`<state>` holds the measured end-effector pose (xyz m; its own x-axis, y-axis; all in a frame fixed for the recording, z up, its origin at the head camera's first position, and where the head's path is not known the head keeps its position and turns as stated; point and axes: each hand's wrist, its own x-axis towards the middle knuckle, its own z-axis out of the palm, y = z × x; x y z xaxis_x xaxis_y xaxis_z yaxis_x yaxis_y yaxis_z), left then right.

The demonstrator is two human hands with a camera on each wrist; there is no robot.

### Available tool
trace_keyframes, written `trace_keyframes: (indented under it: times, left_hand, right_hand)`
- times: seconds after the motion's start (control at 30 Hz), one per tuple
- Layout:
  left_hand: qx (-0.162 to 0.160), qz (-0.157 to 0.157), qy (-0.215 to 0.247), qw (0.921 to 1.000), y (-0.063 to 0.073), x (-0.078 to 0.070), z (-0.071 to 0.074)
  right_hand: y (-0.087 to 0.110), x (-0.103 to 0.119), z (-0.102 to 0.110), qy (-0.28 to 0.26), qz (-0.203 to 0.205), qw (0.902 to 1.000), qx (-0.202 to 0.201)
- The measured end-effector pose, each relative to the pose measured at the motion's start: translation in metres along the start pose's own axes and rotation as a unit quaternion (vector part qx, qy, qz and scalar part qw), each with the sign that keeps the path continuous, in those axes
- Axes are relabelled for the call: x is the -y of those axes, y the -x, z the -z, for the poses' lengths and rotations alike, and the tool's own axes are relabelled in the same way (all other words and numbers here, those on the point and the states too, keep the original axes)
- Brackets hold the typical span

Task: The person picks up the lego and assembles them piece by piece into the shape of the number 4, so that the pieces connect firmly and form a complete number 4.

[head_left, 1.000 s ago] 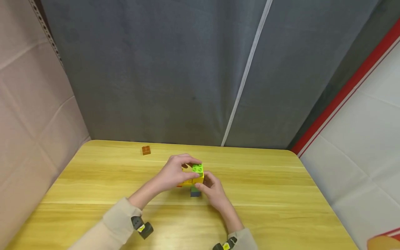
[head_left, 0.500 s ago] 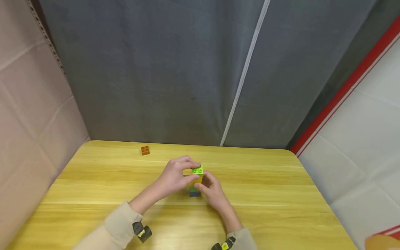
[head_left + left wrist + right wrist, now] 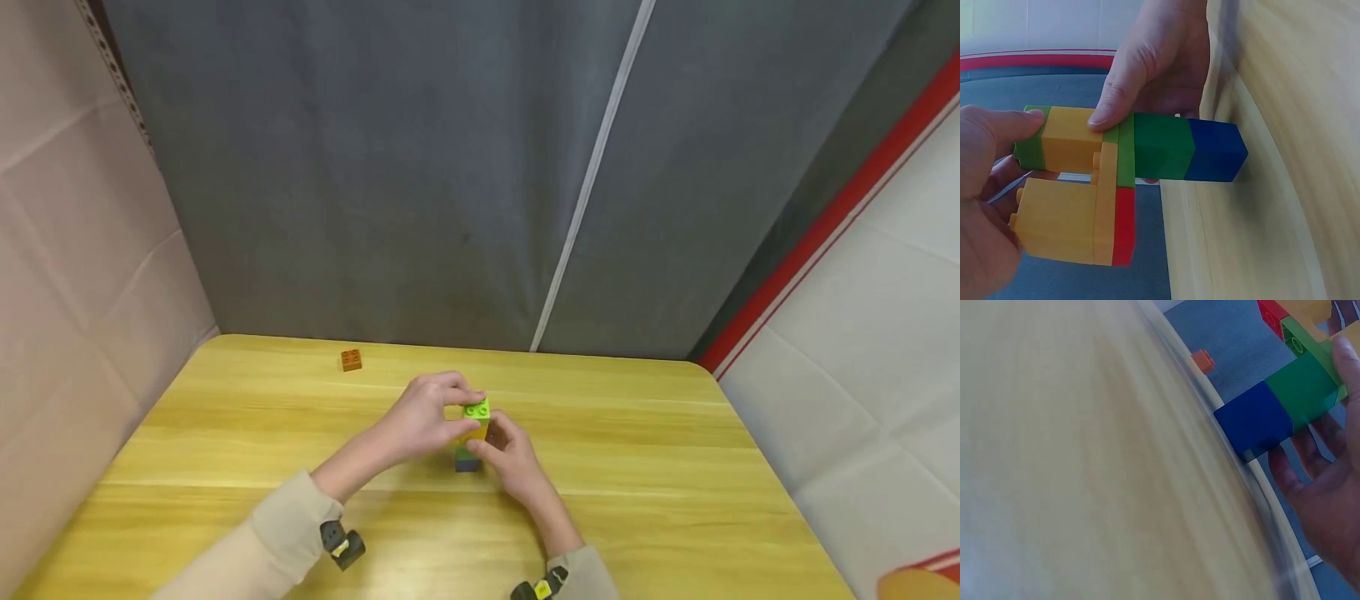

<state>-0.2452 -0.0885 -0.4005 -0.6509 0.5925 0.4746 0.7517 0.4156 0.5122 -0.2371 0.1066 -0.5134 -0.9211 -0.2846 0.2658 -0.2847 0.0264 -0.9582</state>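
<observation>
A stack of toy building blocks stands upright on the table. From the bottom, a blue block [image 3: 1217,150], a dark green block [image 3: 1163,147], thin light green pieces, a yellow block [image 3: 1072,139] and a light green block [image 3: 477,412] on top. Off one side juts an arm with a red piece [image 3: 1124,226] beneath and another yellow block [image 3: 1057,219] above; my left hand hides it in the head view. My left hand [image 3: 422,418] pinches the light green top block between thumb and fingers. My right hand [image 3: 517,463] grips the stack's middle, thumb on the yellow block.
A loose orange-brown block [image 3: 351,360] lies near the table's far edge, left of the stack. The wooden table [image 3: 660,483] meets a grey curtain [image 3: 375,183] at the back, with pale panels on both sides.
The stack's yellow side arm, visible in the head view a second ago, is now hidden by my left hand. My left index finger has shifted onto the top block. My right hand stays put.
</observation>
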Motion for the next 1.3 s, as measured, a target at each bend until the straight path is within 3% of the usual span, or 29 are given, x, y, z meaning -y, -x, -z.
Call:
trace_keyframes:
  times: [0.23, 0.53, 0.6, 0.7, 0.8, 0.9, 1.07, 1.17, 1.3]
  left_hand:
    - [-0.005, 0.007, 0.017, 0.9998, 0.000, 0.003, 0.003]
    - [0.043, 0.048, 0.067, 0.9957, 0.007, 0.006, 0.019]
    - [0.033, 0.069, 0.079, 0.9939, 0.011, 0.007, 0.027]
    - [-0.011, 0.105, 0.092, 0.9902, 0.021, 0.012, 0.043]
    - [-0.073, 0.131, 0.095, 0.9841, 0.031, 0.026, 0.065]
    - [-0.131, 0.156, 0.068, 0.9767, 0.040, 0.048, 0.088]
    - [-0.204, 0.218, 0.019, 0.9542, 0.058, 0.089, 0.120]
    - [-0.210, 0.248, 0.005, 0.9455, 0.067, 0.109, 0.127]
    - [-0.184, 0.289, -0.003, 0.9394, 0.077, 0.129, 0.127]
  right_hand:
    - [-0.003, 0.002, 0.000, 0.005, 0.010, 0.9999, 0.005]
    - [0.003, 0.007, -0.006, 0.003, 0.000, 1.0000, 0.004]
    - [0.004, 0.008, -0.007, 0.004, -0.002, 1.0000, -0.001]
    - [0.006, 0.010, -0.007, 0.009, -0.013, 0.9999, -0.004]
    - [0.007, 0.010, -0.007, 0.015, -0.022, 0.9996, -0.003]
    - [0.008, 0.010, -0.006, 0.018, -0.025, 0.9995, -0.006]
    - [0.009, 0.010, -0.005, 0.021, -0.027, 0.9993, -0.014]
    - [0.010, 0.010, -0.001, 0.025, -0.029, 0.9991, -0.019]
    - [0.010, 0.007, 0.001, 0.026, -0.024, 0.9992, -0.018]
